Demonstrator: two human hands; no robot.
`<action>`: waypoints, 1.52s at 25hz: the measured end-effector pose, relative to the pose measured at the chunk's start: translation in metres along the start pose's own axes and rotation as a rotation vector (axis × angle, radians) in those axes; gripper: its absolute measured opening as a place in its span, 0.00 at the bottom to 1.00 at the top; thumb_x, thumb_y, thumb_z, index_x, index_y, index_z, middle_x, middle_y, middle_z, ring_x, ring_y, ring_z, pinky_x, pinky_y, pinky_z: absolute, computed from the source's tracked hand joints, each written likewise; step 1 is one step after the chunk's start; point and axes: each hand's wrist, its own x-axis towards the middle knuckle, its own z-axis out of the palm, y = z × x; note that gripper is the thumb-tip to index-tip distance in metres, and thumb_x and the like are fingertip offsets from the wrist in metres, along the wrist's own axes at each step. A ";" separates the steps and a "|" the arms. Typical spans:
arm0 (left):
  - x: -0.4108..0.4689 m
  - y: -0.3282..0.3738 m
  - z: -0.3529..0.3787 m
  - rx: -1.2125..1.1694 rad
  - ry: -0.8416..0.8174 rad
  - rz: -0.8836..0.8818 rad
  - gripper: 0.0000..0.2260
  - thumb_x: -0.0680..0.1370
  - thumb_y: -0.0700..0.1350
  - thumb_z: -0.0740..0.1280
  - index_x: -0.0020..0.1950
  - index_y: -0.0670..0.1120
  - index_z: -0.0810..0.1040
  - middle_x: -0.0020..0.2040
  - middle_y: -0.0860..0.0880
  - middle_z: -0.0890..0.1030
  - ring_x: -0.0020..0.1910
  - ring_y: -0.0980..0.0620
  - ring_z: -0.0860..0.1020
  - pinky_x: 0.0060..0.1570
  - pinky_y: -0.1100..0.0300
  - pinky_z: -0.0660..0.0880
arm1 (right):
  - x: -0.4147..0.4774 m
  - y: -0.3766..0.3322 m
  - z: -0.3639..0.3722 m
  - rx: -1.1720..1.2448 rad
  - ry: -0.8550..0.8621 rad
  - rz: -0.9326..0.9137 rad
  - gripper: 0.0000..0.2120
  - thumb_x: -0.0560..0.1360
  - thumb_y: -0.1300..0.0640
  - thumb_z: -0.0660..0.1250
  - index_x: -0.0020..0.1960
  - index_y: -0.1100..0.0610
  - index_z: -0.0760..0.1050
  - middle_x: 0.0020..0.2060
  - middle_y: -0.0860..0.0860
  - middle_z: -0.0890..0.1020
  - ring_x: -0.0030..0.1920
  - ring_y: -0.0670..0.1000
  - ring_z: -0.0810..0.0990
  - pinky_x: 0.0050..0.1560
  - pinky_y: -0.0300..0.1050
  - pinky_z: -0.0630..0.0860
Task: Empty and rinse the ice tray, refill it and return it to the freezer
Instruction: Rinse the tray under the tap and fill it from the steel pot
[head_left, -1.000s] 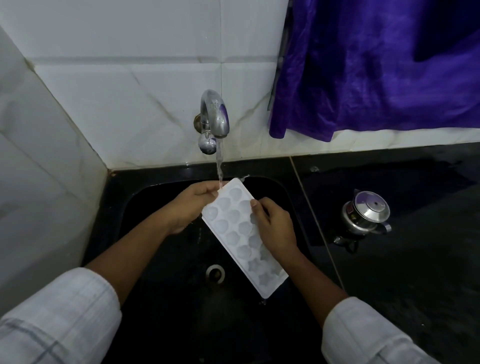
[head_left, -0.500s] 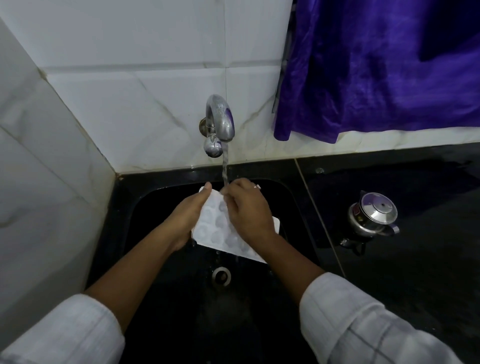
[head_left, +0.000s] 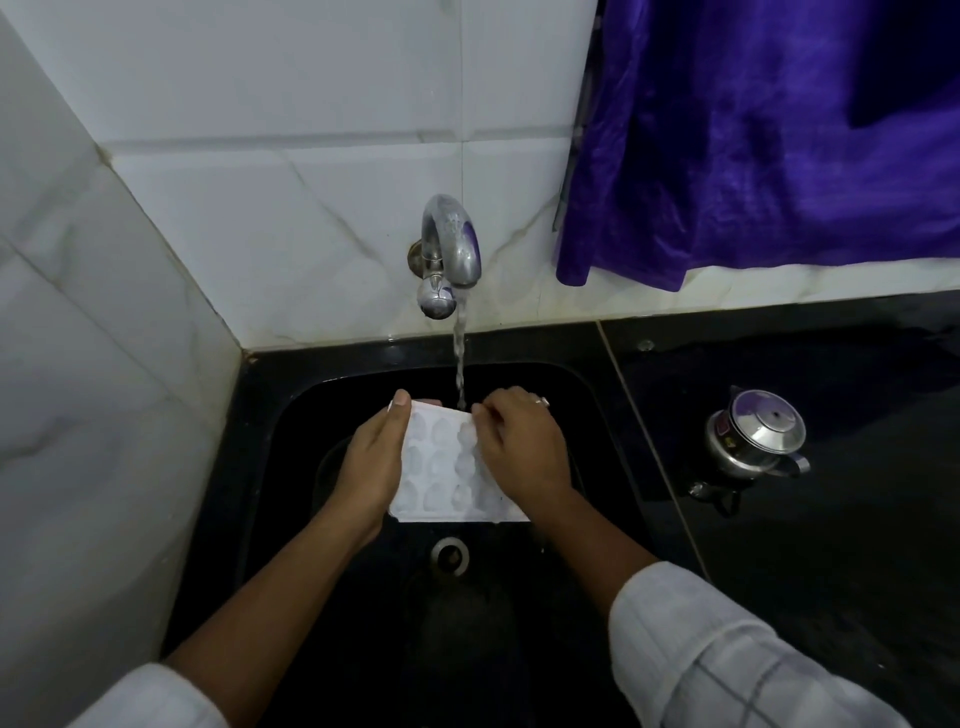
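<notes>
Over the black sink (head_left: 291, 415), under the running tap (head_left: 451, 244) on the tiled wall (head_left: 260, 208), the left hand (head_left: 371, 462) grips the ice tray (head_left: 441, 467) by its left edge, the right hand (head_left: 524, 452) curls its fingers onto the tray's face, and a steel pot (head_left: 753, 436) stands on the dark bench (head_left: 857, 545).

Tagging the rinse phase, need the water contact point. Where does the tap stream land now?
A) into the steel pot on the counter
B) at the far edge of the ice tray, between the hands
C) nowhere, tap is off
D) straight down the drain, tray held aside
B: the water stream from the tap comes down at the far edge of the ice tray, between the left hand and right hand holding it over the sink.
</notes>
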 end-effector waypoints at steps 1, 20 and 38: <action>-0.001 -0.001 0.001 0.020 -0.002 0.014 0.19 0.86 0.60 0.58 0.56 0.54 0.87 0.51 0.48 0.89 0.53 0.46 0.87 0.57 0.43 0.83 | 0.001 0.004 -0.001 -0.031 -0.023 0.049 0.11 0.82 0.50 0.62 0.45 0.53 0.77 0.41 0.47 0.78 0.42 0.47 0.75 0.45 0.53 0.78; -0.013 0.003 0.004 0.006 0.089 0.024 0.19 0.86 0.59 0.58 0.53 0.50 0.84 0.48 0.47 0.88 0.49 0.47 0.87 0.45 0.54 0.82 | 0.008 -0.037 0.001 0.208 -0.086 -0.210 0.07 0.81 0.53 0.62 0.48 0.53 0.77 0.45 0.47 0.79 0.47 0.49 0.75 0.50 0.46 0.72; -0.014 -0.006 -0.030 -0.560 0.369 -0.227 0.26 0.84 0.67 0.56 0.65 0.50 0.82 0.56 0.47 0.87 0.54 0.44 0.86 0.47 0.50 0.81 | 0.008 0.017 0.004 1.311 -0.072 0.810 0.12 0.83 0.56 0.64 0.62 0.60 0.79 0.56 0.59 0.85 0.55 0.59 0.86 0.47 0.54 0.84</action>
